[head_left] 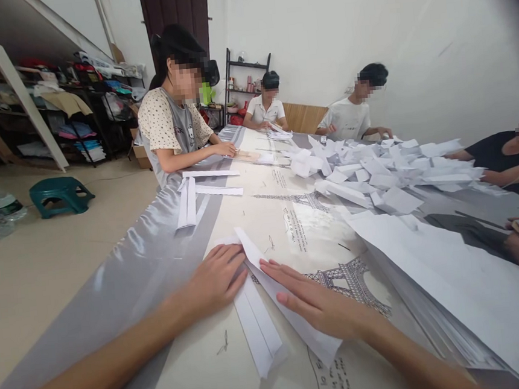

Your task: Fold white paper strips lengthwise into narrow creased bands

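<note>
A long white folded sheet of paper lies on the table in front of me. My left hand rests flat on its left side, fingers pointing right toward the raised crease. My right hand presses flat on the folded-over right flap, fingers pointing left. Both hands lie on the paper without gripping it. A stack of flat white sheets sits just to my right.
The table has a shiny grey cloth with Eiffel Tower prints. A heap of folded white papers lies at the far right. Several people sit around folding. Folded strips lie mid-left. A green stool and shelves stand at left.
</note>
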{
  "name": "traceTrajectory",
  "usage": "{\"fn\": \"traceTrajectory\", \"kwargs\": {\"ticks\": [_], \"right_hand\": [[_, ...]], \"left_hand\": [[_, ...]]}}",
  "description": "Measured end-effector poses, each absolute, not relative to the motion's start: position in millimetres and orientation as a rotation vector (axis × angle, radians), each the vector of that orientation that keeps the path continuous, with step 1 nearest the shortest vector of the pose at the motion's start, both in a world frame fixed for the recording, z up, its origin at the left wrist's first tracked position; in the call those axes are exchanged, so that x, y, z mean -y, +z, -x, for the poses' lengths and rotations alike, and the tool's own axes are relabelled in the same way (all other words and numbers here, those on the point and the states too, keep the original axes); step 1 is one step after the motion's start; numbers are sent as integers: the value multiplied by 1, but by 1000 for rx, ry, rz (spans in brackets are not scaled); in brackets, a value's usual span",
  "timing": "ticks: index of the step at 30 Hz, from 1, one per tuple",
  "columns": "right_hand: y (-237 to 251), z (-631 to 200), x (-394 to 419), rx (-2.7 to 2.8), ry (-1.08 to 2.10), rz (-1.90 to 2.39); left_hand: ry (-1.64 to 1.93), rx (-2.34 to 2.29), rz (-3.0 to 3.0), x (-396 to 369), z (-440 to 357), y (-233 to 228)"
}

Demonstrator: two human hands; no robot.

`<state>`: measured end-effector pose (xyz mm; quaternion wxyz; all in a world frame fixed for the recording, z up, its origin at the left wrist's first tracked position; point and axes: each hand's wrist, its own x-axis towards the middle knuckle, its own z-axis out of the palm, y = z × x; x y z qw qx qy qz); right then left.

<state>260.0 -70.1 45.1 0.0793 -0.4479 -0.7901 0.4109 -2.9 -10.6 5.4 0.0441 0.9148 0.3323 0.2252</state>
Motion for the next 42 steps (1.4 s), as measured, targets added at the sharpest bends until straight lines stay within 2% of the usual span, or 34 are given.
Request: {"fn": "traceTrajectory", "kwargs": {"ticks": [6, 13, 20, 31, 34, 37, 42], "right_hand": [[32, -254, 75, 2467, 891, 1306], [48, -276, 66, 2385, 1006, 1299], [44, -284, 61, 2220, 782, 1664], [48, -305, 46, 2251, 594, 1737], [46, -309, 43, 2340, 481, 1670], [39, -302, 46, 2466, 407, 1427], [32, -284, 59, 2600, 487, 1161]], "left_hand": [[706, -1045, -2833, 11, 2, 3], [656, -1157, -2931, 8, 6, 0], [657, -1354, -2950, 0, 14, -1], [644, -1396, -2928, 2, 13, -2], [631, -1394, -2932, 2, 13, -2], [619, -1397, -2951, 1, 13, -3], [632, -1395, -2960, 2, 11, 2]]}}
